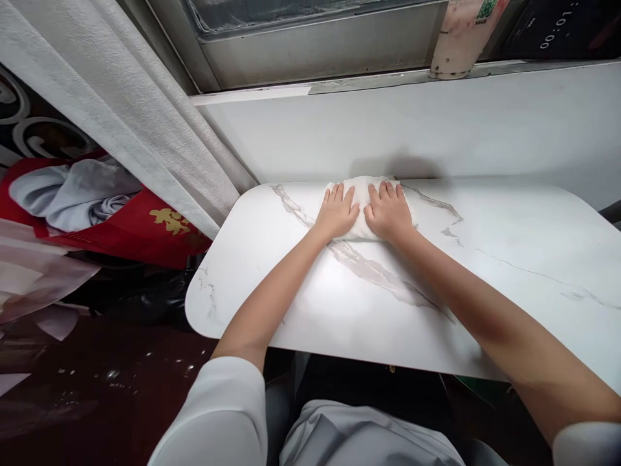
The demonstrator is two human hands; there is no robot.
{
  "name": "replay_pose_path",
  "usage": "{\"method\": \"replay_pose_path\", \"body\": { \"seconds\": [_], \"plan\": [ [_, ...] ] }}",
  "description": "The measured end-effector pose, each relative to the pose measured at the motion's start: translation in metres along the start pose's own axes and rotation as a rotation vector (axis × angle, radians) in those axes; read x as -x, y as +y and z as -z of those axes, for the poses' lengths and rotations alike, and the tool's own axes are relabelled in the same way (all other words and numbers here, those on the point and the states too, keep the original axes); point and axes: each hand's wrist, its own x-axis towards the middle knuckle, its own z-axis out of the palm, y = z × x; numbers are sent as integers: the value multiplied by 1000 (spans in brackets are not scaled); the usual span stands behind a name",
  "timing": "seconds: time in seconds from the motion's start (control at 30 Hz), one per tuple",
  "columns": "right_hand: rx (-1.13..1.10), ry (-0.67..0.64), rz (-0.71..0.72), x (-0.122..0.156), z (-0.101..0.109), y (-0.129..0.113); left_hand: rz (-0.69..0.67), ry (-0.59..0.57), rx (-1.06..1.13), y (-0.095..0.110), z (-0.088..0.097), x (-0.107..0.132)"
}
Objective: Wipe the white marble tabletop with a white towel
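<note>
A white folded cloth [361,194] lies near the back edge of the white marble-patterned table [291,304]. My left hand [337,212] rests palm down on the cloth's left part, its fingers stretched out and pointing away from me. On the right part lies my right hand [389,210], also flat with fingers extended. Both hands press on the cloth from above, and the thumbs point toward each other with a strip of cloth showing between them. The cloth under the palms is hidden.
White wall panel [301,136] rises behind the table. On the ledge above stand a pink-and-white cup [458,42] and a dark screen with digits [557,29]. A pale curtain [145,110] hangs at left, beside a red bag [145,226] holding grey fabric [87,188].
</note>
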Motion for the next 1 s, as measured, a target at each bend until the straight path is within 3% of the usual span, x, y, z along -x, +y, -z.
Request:
{"method": "replay_pose_path", "body": {
  "seconds": [0.13, 0.37, 0.5, 0.6, 0.73, 1.0],
  "plan": [
    [-1, 15, 38, 56, 13, -21, -20, -1, -13, 6, 4, 61],
    [-41, 68, 239, 165, 43, -63, 4, 58, -27, 24, 14, 200],
    [-25, 96, 322, 188, 50, -78, 64, 93, -26, 25, 15, 240],
    [-28, 82, 345, 180, 50, -84, 92, 83, -19, 19, 16, 240],
    [-8, 73, 432, 143, 41, -88, 156, 45, -38, 2, 21, 214],
    [-58, 111, 416, 13, -3, -103, 232, 21, -28, -70, 30, 106]
  ]
}}
